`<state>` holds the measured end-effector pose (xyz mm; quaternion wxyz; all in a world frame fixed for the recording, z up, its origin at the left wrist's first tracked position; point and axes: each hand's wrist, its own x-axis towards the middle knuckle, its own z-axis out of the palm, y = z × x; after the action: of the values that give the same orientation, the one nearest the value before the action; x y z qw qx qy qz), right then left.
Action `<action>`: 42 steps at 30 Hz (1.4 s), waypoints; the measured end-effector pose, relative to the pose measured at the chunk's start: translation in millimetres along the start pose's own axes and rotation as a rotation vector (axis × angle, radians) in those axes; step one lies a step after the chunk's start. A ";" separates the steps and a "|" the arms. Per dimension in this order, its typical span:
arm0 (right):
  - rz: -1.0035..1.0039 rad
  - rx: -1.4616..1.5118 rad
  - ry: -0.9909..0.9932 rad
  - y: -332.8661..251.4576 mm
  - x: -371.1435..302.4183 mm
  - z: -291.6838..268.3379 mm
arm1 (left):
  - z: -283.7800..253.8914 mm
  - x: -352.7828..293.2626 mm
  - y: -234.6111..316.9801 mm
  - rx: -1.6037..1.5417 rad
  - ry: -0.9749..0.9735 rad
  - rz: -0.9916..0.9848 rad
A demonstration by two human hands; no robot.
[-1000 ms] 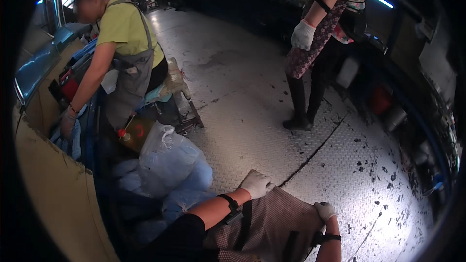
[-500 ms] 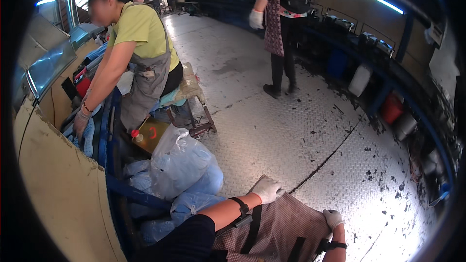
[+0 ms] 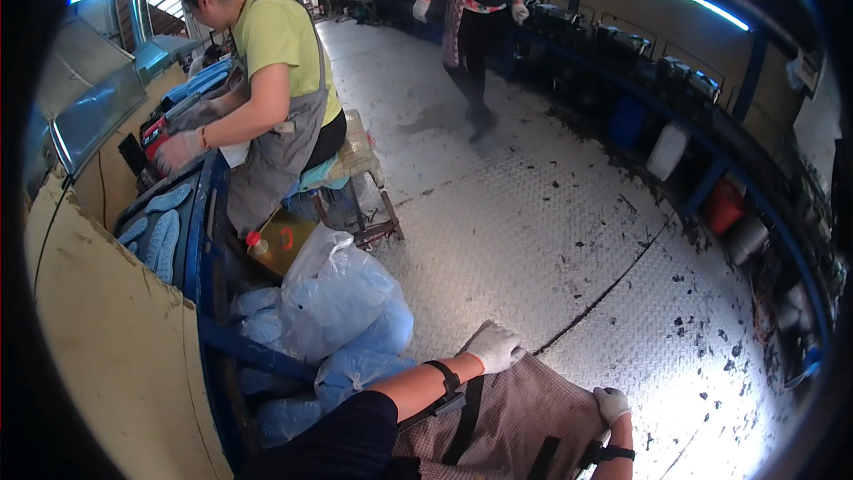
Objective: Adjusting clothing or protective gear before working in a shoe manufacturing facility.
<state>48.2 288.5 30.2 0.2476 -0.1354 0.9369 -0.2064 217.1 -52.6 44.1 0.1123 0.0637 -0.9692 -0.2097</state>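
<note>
One brown checked cloth with black bands (image 3: 524, 404), gripped at two places

White-gloved left hand (image 3: 496, 348): fingers closed on upper edge. White-gloved right hand (image 3: 612, 404): fingers curled over right corner. Cloth position: before the person, above grey tread-plate metal floor (image 3: 498, 249). Left: translucent plastic bag (image 3: 330, 293), blue contents.

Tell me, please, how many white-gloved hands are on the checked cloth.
2: the left hand at the top of the checked cloth, the right hand at its right edge. None appears hidden.
</note>
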 end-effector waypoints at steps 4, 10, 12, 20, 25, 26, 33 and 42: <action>0.040 0.067 -0.035 9.5 5.9 4.6 | 6.1 0.6 -0.1 -0.023 -0.002 -0.005; 0.043 0.092 -0.032 13.1 5.6 7.3 | 6.6 -1.9 0.2 -0.033 -0.029 -0.032; 0.028 0.066 -0.021 22.6 8.8 11.2 | 9.5 -2.1 -0.7 -0.047 -0.012 -0.026; 0.028 0.070 -0.009 4.9 4.4 5.6 | 6.5 -2.3 -3.2 -0.060 0.035 -0.005; 0.030 0.095 -0.013 0.7 4.0 1.8 | 9.3 0.9 -4.7 -0.062 0.050 -0.004; 0.030 0.095 -0.010 4.3 5.7 2.4 | 8.3 0.9 -3.0 -0.062 0.051 -0.002; 0.036 0.030 -0.025 19.6 13.3 9.9 | 7.6 -1.7 -1.2 -0.090 -0.017 -0.037; 0.011 0.038 -0.018 38.5 21.3 18.9 | 1.7 -1.2 2.1 -0.094 -0.043 -0.033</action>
<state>34.4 308.7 -10.9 0.2595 -0.1274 0.9313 -0.2214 217.7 -49.8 43.3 0.0908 0.0698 -0.9593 -0.2581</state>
